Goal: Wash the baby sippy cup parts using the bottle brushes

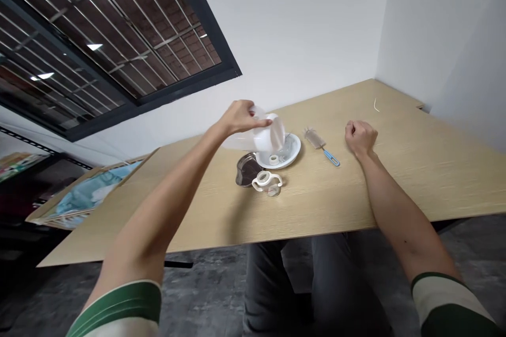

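- The left hand was closed around a clear plastic bottle, grasping it firmly. The bottle was tilted on its side just above a white plate, perhaps so that anything falling from it would land on the plate.
- The plate stood near the middle of the worktop, and a small white ring lay on it.
- Toward the near edge, a white two-handled cup part sat touching a dark metal dish, and these seemed kept together within reach.
- The right hand was clenched into an empty fist and rested on the worktop, just beside a bottle brush with a blue handle, which lay ready there.
- A cardboard box leaned at the worktop's left edge.
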`<state>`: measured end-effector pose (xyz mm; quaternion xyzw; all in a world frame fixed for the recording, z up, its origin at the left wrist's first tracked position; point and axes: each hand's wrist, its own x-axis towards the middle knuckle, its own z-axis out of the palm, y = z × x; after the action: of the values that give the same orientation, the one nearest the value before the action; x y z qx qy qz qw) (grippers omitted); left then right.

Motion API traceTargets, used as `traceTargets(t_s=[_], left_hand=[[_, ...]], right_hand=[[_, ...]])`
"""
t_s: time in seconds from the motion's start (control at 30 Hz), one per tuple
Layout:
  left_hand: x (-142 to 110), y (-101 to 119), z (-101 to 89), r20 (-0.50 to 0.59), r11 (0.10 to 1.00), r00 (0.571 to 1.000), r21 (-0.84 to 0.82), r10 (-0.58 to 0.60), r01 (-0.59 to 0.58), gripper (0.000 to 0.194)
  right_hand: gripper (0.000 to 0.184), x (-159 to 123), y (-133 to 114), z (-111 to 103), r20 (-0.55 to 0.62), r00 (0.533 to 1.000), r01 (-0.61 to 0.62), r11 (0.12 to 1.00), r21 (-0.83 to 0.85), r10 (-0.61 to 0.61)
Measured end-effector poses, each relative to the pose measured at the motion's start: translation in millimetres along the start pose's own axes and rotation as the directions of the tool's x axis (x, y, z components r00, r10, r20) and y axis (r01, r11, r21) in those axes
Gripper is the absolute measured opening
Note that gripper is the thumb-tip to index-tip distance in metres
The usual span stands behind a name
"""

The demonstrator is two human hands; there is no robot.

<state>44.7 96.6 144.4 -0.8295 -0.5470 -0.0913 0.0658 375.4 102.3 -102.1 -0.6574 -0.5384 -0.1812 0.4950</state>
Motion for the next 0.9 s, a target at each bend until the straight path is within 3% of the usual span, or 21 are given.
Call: traceTargets(t_s=[0.1, 0.2, 0.4, 0.57, 0.73, 0.9], left_hand=[[27.4, 14.4, 13.1, 0.009, 0.999, 0.999, 0.007, 0.036, -0.036, 0.053], [43.9, 9.5, 14.7, -0.002, 0.997, 1.0, 0.082, 0.009, -0.009, 0.054], [41.4, -18.7, 2.3, 0.116, 0.978, 0.993, 0.208, -0.016, -0.009, 0.049], [41.2, -0.8, 12.1, 0.171, 0.998, 0.985, 0.052, 0.033, -0.043, 0.043], [61.9, 17.7, 23.4, 0.085, 0.999, 0.995, 0.0, 0.052, -0.052, 0.045], [64.1, -7.1, 13.2, 0.063, 0.998, 0.998, 0.063, -0.008, 0.004, 0.045]], right_hand=[[0.033, -0.3, 0.1, -0.9, -0.019, 1.0, 0.012, 1.0, -0.016, -0.013], [0.033, 0.3, -0.2, -2.8, -0.019, 1.0, 0.014, 1.0, -0.023, -0.015], [0.033, 2.9, 0.3, -3.4, -0.038, 0.999, 0.0, 0.999, -0.036, -0.002], [0.033, 2.2, -0.1, -1.1, -0.027, 1.0, 0.01, 0.999, -0.033, -0.011], [0.033, 1.4, -0.6, -3.4, -0.021, 1.0, 0.009, 0.999, -0.049, -0.011], [0.033, 2.5, -0.4, -4.6, -0.004, 1.0, -0.012, 0.999, -0.049, 0.012]])
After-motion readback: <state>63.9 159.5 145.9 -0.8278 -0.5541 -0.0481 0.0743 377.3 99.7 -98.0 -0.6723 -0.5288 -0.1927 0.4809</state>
